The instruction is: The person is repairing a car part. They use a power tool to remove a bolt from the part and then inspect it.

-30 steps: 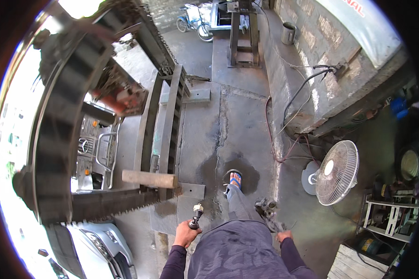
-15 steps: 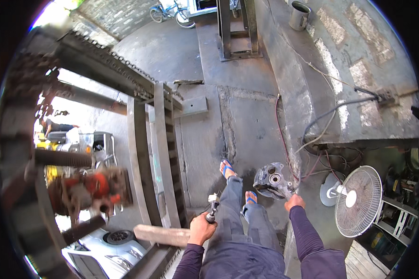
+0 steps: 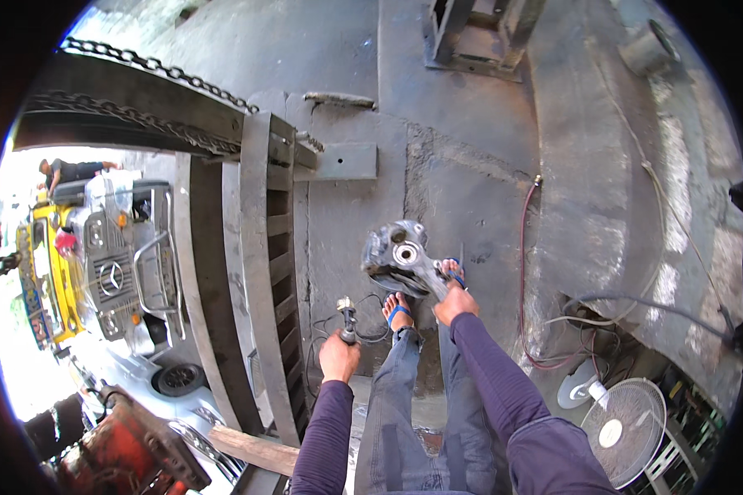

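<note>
My right hand (image 3: 456,304) is wrapped round the arm of a grey metal steering knuckle (image 3: 398,249). The knuckle has a round bored hub in its middle and hangs out in front of my feet. My left hand (image 3: 339,358) grips a small hand-held power tool (image 3: 347,319) with a dark body and a pale tip. A thin dark cord curls beside that tool; where it ends I cannot tell. The tool and the knuckle are apart, with a strip of floor showing between them.
A steel press frame (image 3: 279,256) with a chain (image 3: 165,73) stands at my left, a wooden beam (image 3: 256,448) low beside it. On the right are a red hose (image 3: 523,272), grey cables (image 3: 636,299) and a fan (image 3: 623,431). A steel stand (image 3: 476,41) is ahead.
My right hand has swung the knuckle leftward, from beside the wall to in front of my feet. The view has shifted, and my feet have changed position. The left hand keeps its tool.
</note>
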A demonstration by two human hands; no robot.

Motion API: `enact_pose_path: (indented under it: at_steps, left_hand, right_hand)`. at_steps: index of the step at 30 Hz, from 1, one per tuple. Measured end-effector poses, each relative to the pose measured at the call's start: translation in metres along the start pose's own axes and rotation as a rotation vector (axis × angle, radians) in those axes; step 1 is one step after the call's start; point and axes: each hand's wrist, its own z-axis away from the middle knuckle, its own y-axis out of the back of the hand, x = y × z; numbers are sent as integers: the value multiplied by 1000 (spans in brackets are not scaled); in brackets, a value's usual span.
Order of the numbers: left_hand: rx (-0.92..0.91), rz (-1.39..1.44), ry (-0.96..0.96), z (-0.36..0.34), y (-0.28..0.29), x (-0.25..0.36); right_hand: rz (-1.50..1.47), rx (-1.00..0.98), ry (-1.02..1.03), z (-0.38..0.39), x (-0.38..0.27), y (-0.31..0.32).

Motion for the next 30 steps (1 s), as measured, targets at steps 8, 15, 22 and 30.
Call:
enact_pose_path:
  at_steps: [8,15,22,30]
  left_hand:
    - [256,247,257,-81,-73,-33]
    - [253,264,305,-113,-111,-47]
    - [187,104,240,-184,-154,-79]
    - [151,-49,52,-268,-190,-119]
  right_hand:
    - [171,-150,197,-118,-65,-22]
    - [298,-177,312,-162,-71,9]
    - [391,-127,440,-196,-49,22]
    - [604,-16,676,-245,-13,10]
